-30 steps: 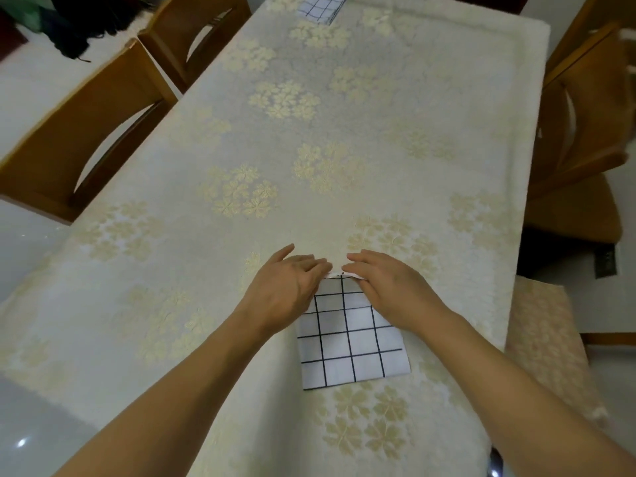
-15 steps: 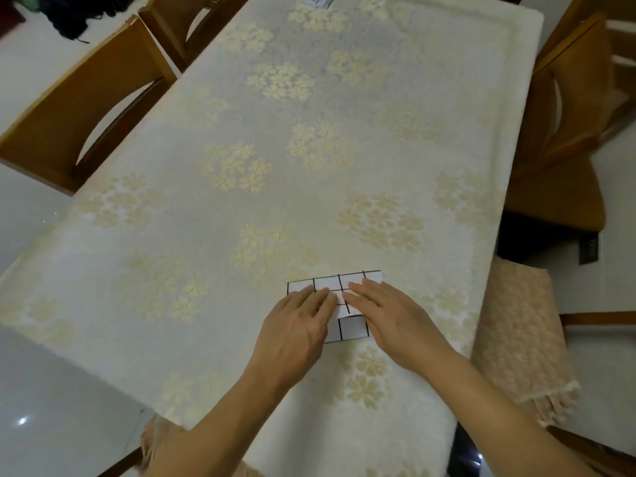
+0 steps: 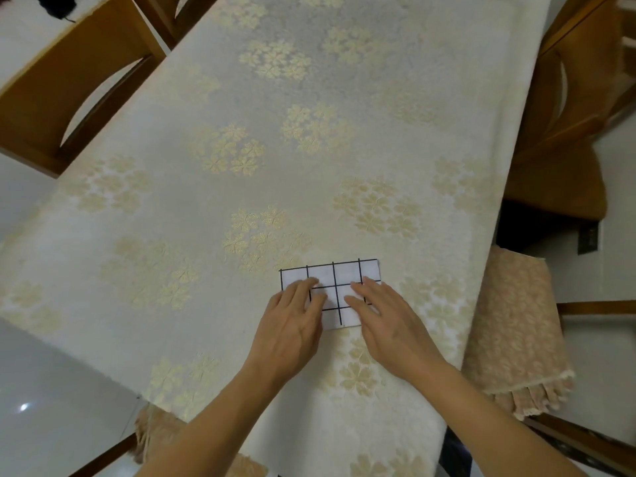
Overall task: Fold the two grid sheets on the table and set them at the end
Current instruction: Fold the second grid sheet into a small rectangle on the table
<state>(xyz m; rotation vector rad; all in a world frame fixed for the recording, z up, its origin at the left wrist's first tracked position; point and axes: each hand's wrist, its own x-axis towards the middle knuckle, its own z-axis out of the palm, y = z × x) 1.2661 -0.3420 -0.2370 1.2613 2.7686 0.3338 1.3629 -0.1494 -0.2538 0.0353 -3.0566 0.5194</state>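
A white sheet with a black grid (image 3: pixel 339 275) lies folded in half on the table (image 3: pixel 309 149), near its front right side. My left hand (image 3: pixel 292 321) rests flat on the sheet's left part, fingers straight. On the sheet's right part my right hand (image 3: pixel 385 318) presses down, its fingers straight too. The two hands cover the sheet's lower corners. The second grid sheet is out of the frame.
A cream cloth with gold flower clusters covers the table. Wooden chairs (image 3: pixel 69 80) stand along the left side and another chair (image 3: pixel 578 108) at the right. A chair with a fringed beige cushion (image 3: pixel 512 332) sits at the near right.
The sheet has been folded in half toward me, from a tall rectangle into a wide strip. Both hands moved from its far edge onto the folded sheet, then spread a little apart.
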